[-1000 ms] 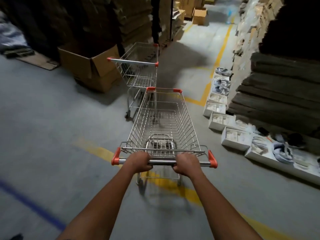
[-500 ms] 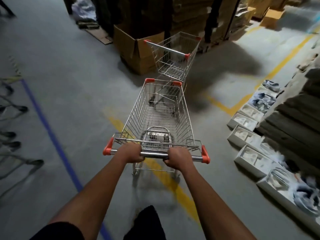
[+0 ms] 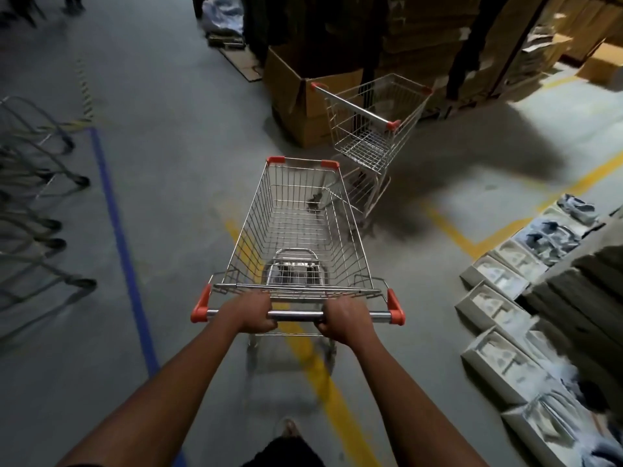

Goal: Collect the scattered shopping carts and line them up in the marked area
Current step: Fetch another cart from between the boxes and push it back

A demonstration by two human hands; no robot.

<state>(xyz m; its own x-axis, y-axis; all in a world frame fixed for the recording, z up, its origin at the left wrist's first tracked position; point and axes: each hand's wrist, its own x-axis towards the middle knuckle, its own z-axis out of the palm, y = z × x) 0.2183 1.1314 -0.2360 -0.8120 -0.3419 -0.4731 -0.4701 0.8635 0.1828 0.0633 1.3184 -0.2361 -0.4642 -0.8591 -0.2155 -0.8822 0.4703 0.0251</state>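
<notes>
The left hand (image 3: 251,313) and right hand (image 3: 342,320) are both wrapped tight around the handle bar (image 3: 296,314) of the empty cart (image 3: 296,230). The blue floor line (image 3: 116,224) lies left of that cart, a second cart (image 3: 367,129) just beyond its front right corner. Steer with even pressure and swing wide so the baskets do not clip.

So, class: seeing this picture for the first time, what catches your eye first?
Both hands, left and right, grip the handle of an empty wire cart at centre. A second cart stands ahead, right, beside a cardboard box. A blue line runs along the floor, left.
</notes>
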